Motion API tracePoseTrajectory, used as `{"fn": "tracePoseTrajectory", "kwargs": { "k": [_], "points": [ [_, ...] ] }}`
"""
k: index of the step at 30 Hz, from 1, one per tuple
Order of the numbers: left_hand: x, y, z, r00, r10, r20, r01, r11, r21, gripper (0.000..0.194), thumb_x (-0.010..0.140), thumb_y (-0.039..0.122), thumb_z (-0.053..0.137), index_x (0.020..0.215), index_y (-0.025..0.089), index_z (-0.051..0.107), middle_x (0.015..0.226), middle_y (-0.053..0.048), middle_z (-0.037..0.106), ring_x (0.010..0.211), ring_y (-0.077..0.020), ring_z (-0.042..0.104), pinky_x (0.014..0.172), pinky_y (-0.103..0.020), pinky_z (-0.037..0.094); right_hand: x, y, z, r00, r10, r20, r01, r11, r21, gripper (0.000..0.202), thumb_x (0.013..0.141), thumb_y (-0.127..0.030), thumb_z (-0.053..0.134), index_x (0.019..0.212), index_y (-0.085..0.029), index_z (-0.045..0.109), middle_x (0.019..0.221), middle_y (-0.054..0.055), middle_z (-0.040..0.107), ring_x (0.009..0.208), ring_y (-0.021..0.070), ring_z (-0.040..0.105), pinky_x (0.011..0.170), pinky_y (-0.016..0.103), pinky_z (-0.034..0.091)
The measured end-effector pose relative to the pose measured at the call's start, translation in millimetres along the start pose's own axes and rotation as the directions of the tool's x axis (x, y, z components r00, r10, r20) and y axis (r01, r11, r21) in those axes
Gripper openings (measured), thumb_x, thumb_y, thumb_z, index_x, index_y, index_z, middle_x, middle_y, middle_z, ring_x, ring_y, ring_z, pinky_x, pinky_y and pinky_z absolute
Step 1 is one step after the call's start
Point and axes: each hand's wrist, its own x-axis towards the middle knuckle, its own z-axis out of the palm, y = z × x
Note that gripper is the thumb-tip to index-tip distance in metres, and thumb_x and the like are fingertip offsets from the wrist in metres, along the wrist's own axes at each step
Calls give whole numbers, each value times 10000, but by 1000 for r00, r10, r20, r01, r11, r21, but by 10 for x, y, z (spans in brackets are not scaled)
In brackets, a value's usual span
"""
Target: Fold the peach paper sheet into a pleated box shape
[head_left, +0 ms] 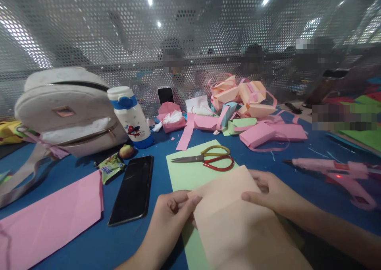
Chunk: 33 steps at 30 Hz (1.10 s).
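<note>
A peach-coloured sheet of paper [229,218] with a crease across its upper part is held up in front of me. My left hand [178,210] pinches its left edge between thumb and fingers. On the opposite edge, my right hand [268,190] grips it, thumb on top and fingers behind. Beneath lies a light green sheet [175,175], partly covered by the peach one. Scissors [202,158] with one yellow and one red handle loop rest on the green sheet, just beyond the peach paper.
Left are a black phone [132,190], pink paper [56,218], a snack packet [110,168], a bottle [129,117] and a backpack [68,107]. Folded paper pieces [238,95] pile up at the back. A pink glue gun [330,169], its red light lit, lies right.
</note>
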Motion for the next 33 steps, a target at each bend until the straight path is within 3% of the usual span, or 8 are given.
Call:
{"fn": "tracePoseTrajectory", "kwargs": {
  "k": [3,6,11,15,21,27,33],
  "points": [
    [19,21,-9,999,15,-41,-14,1000,14,441,801,521,663,570,146,641,505,1,555,475,-97,427,461,-195,293,34,-46,-39,996,29,-85,-28,1000,13,459,668,-540,796,909,-164,691,876,87,735,760,235,690,684,314,531],
    [36,41,-22,998,27,-51,-27,1000,11,409,786,515,673,607,147,679,512,-1,571,466,-104,443,460,-200,310,71,-50,-74,978,10,-209,-7,1000,13,422,598,-517,840,735,-163,654,669,23,668,578,150,589,522,235,420],
    [53,46,-48,991,58,-116,-49,996,78,440,747,557,688,623,135,700,503,-2,551,477,-113,438,471,-204,312,105,4,-97,963,-61,-263,63,998,1,422,579,-516,845,645,-160,629,527,-36,527,475,84,432,461,213,302],
    [51,34,-67,990,59,-125,-46,993,109,459,744,567,693,643,120,709,514,-6,548,499,-115,436,486,-206,305,120,25,-107,967,-90,-239,90,996,-8,418,608,-517,829,642,-154,624,499,-44,492,466,79,412,458,210,278],
    [50,14,-90,994,47,-100,-34,991,132,478,752,578,686,790,108,762,590,-30,607,551,-139,474,523,-219,337,127,-4,-111,965,-99,-241,106,994,15,401,604,-465,836,792,-142,689,630,-1,625,515,90,478,513,222,360],
    [57,19,-104,990,91,-110,-69,979,190,481,747,590,687,754,115,764,559,-26,593,545,-147,470,513,-227,324,143,35,-119,946,-177,-273,160,984,-83,374,649,-495,795,653,-153,642,491,-45,479,444,67,345,445,218,219],
    [65,-10,-119,996,72,-47,-62,981,185,476,784,584,662,741,118,749,586,-42,631,541,-147,487,506,-222,325,132,28,-119,938,-210,-275,184,976,-116,385,696,-522,755,744,-150,671,569,-24,521,494,83,399,454,213,285]
  ]
}}
